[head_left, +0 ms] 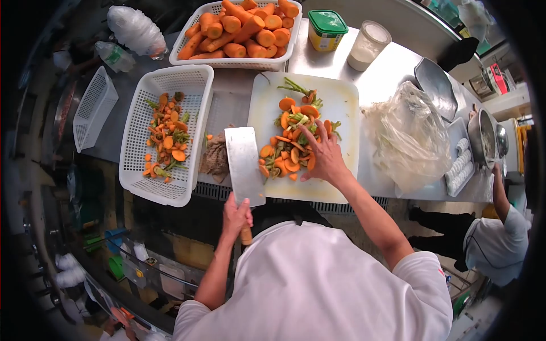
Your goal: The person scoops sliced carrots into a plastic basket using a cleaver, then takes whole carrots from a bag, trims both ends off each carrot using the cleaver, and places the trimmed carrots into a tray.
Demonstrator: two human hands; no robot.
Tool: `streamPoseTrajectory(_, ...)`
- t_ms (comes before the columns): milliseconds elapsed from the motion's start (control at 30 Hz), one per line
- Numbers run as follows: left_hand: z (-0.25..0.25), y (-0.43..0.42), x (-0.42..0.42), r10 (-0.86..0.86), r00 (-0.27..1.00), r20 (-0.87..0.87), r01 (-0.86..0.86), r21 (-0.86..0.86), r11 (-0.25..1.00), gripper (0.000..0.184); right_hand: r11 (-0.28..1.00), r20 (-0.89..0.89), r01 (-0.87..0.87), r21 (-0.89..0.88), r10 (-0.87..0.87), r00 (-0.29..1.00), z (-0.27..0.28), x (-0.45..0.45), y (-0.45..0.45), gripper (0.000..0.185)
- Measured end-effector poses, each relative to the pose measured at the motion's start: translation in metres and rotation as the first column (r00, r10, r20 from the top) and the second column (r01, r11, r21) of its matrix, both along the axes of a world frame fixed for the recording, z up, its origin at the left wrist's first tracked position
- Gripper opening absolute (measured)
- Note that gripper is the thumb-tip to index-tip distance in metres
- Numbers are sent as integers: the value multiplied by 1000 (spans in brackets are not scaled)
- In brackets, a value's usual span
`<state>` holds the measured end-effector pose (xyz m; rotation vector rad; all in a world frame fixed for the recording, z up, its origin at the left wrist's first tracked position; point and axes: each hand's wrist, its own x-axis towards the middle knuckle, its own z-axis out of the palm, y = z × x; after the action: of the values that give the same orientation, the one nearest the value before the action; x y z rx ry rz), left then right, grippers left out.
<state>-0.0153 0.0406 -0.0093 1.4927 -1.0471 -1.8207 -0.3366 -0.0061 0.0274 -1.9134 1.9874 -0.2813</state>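
My left hand (235,216) grips the wooden handle of a cleaver (244,165), its broad blade lying flat-side up beside the left edge of the cutting board (347,113). On the board is a heap of carrot tops (293,148), orange slices and ends with green stems. Over the right side of this heap, my right hand (325,152) reaches with fingers spread, touching the pieces. More trimmings (168,136) lie in a white perforated basket (196,96) to the left. A crumpled brown cloth (216,156) sits between basket and blade.
A white basket of topped carrots (242,31) stands at the back, next to a green-lidded tub (327,31) and a clear container (368,45). A plastic bag (409,136) and a tray of white rolls (459,165) are right. Another person (495,244) works at far right.
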Motion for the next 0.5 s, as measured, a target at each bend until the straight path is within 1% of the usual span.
streamPoseTrajectory(33,-4,2,-15,1,1000,-13,-1,15,1000,18,1000,81,9,27,-11,997,-1,1,-2,146)
streamPoseTrajectory(167,-18,-4,-76,-31,997,-70,34,32,999,16,999,121,52,4,-53,991,-6,9,-6,146)
streamPoseTrajectory(233,-17,-12,-100,-48,995,-92,44,-47,998,16,997,227,67,-23,-60,972,-8,8,-10,143)
streamPoseTrajectory(267,-16,-18,-102,-47,994,-94,42,-51,998,16,998,224,65,-27,-58,973,-10,7,-12,143)
streamPoseTrajectory(333,-16,-27,-103,-112,985,-131,103,-74,992,18,998,275,58,-35,-47,960,-15,4,-15,137)
streamPoseTrajectory(367,-14,-28,-101,-112,985,-134,101,-80,992,18,998,272,57,-41,-44,961,-17,3,-15,137)
streamPoseTrajectory(433,-5,-30,-98,-130,974,-188,124,-41,991,20,991,308,70,-113,-32,951,-17,3,-16,130)
streamPoseTrajectory(467,-3,-31,-95,-129,974,-187,122,-48,991,20,990,308,68,-120,-28,951,-17,2,-16,130)
streamPoseTrajectory(500,0,-30,-92,-137,974,-178,131,-41,991,21,993,391,73,-95,-30,920,-14,3,-15,126)
